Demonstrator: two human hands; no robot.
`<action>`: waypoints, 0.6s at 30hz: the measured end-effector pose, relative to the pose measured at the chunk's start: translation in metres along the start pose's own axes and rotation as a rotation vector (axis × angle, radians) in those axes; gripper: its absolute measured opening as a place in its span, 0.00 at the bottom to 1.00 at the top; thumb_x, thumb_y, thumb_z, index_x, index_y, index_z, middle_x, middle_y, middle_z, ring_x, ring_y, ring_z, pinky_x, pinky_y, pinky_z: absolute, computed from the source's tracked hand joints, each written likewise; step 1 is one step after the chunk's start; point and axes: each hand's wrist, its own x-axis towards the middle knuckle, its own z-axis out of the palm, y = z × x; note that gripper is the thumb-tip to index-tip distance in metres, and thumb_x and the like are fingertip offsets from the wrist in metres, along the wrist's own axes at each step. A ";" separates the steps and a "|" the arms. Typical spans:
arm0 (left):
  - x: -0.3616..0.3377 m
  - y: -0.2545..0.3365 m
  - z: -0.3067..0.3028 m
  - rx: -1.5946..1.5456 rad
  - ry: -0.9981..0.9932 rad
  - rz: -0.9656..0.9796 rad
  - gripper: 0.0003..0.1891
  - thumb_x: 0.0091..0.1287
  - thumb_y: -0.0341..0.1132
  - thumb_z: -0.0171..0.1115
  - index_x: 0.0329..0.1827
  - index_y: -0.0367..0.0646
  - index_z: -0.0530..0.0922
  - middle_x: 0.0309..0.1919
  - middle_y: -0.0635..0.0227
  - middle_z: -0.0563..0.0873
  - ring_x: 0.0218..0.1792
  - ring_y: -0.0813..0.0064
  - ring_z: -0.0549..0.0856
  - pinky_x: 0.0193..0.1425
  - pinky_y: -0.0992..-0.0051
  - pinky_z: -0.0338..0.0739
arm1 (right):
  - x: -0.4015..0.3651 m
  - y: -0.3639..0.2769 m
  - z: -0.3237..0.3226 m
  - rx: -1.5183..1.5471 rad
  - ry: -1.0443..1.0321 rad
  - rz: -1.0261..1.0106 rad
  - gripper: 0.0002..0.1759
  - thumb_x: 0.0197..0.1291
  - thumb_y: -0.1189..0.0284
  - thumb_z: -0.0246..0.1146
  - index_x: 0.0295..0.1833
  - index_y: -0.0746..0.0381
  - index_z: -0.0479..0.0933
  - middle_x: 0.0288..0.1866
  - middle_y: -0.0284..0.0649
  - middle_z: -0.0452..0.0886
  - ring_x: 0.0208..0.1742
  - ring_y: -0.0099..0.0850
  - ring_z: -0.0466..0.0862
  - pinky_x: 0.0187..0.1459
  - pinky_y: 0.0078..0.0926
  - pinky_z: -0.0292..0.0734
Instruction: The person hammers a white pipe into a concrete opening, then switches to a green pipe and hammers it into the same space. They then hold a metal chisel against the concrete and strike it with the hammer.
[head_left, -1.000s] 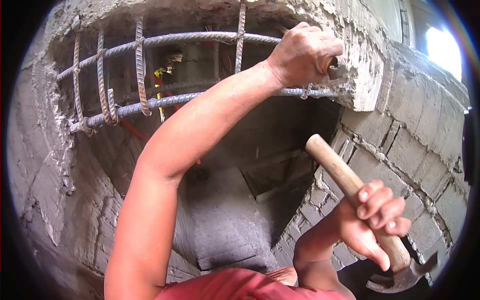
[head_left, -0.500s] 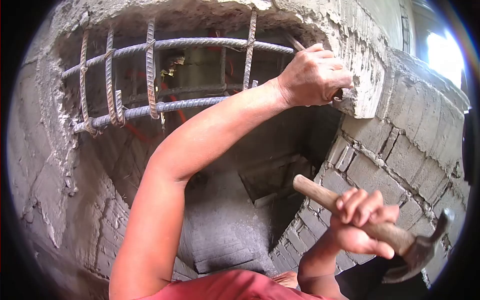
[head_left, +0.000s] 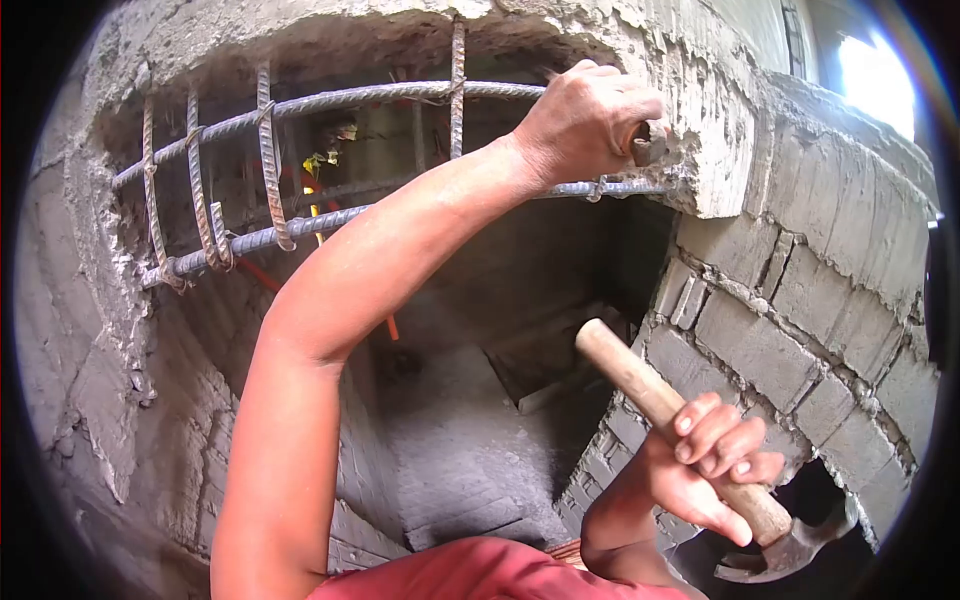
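My left hand is raised to the broken concrete edge, closed round a metal chisel. Only the chisel's brownish, blunt end shows beside the fingers; the rest is hidden by the hand. Behind this hand run two ribbed steel bars. Lower right, my right hand grips the wooden handle of a claw hammer, its fingers wrapped near the head. The handle slants up to the left, and the metal head points down to the right, apart from the chisel.
A rebar cage with several vertical ties spans the opening in the rough concrete. Block wall stands on the right, with a dark hole beneath the hammer. Orange tubing hangs inside. Bright daylight enters upper right.
My left hand has shifted up and left along the broken edge, and the chisel's end shows more clearly. The hammer has moved slightly left and lower, its handle steeper. The view has shifted a little.
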 end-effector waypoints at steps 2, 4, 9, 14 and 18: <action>0.003 -0.001 0.002 0.011 -0.070 0.006 0.10 0.54 0.32 0.74 0.34 0.48 0.79 0.28 0.68 0.82 0.34 0.63 0.84 0.40 0.65 0.76 | -0.006 0.010 -0.001 -0.021 0.086 0.006 0.35 0.61 0.33 0.60 0.42 0.57 0.66 0.29 0.32 0.66 0.21 0.25 0.69 0.32 0.31 0.73; 0.003 0.000 0.004 0.025 -0.076 0.011 0.10 0.55 0.32 0.74 0.34 0.48 0.79 0.28 0.67 0.82 0.34 0.63 0.84 0.41 0.65 0.77 | -0.002 0.015 -0.007 -0.026 0.078 0.040 0.37 0.60 0.29 0.54 0.42 0.55 0.63 0.28 0.33 0.67 0.22 0.27 0.71 0.32 0.34 0.76; 0.003 0.002 0.005 0.045 -0.091 -0.039 0.09 0.58 0.33 0.73 0.33 0.47 0.78 0.27 0.66 0.81 0.34 0.62 0.84 0.41 0.64 0.77 | 0.030 0.030 -0.002 0.093 0.051 -0.042 0.36 0.60 0.31 0.60 0.43 0.57 0.71 0.31 0.31 0.68 0.26 0.25 0.71 0.36 0.33 0.73; 0.001 -0.012 0.003 -0.007 -0.047 -0.213 0.12 0.62 0.37 0.72 0.30 0.43 0.76 0.23 0.60 0.80 0.29 0.55 0.83 0.35 0.61 0.77 | 0.005 0.104 0.002 0.106 0.076 1.097 0.36 0.61 0.28 0.52 0.39 0.53 0.66 0.24 0.28 0.64 0.18 0.23 0.65 0.23 0.25 0.66; 0.003 -0.014 0.005 -0.030 0.008 -0.123 0.12 0.63 0.37 0.72 0.29 0.43 0.76 0.23 0.59 0.80 0.28 0.53 0.83 0.33 0.61 0.76 | -0.009 0.069 -0.008 0.228 0.211 0.622 0.35 0.62 0.29 0.52 0.38 0.52 0.66 0.23 0.31 0.67 0.17 0.25 0.68 0.22 0.25 0.70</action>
